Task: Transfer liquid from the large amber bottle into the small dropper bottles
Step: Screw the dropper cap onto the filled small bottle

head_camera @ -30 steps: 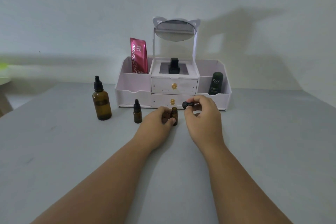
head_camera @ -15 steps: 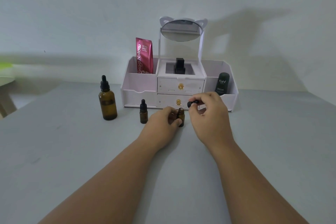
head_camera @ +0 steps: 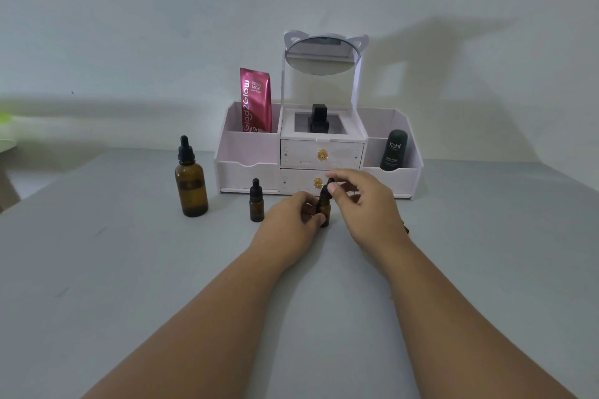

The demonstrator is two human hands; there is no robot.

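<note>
The large amber bottle [head_camera: 191,188] with a black dropper cap stands upright at the left of the grey table [head_camera: 129,269]. A small amber dropper bottle [head_camera: 256,202], capped, stands to its right. My left hand [head_camera: 291,220] grips a second small amber bottle [head_camera: 324,212] at its body. My right hand [head_camera: 363,204] pinches that bottle's black dropper cap [head_camera: 326,189], which sits at the bottle's neck. Whether the cap is fully seated I cannot tell.
A white cosmetic organiser [head_camera: 249,168] with two drawers and a cat-ear mirror [head_camera: 322,55] stands just behind the bottles against the wall. It holds a pink tube [head_camera: 256,100], a black bottle [head_camera: 319,120] and a dark green Kahf bottle [head_camera: 393,151].
My right hand has brought the black dropper cap down from beside the small bottle onto its neck. My left hand keeps holding the bottle.
</note>
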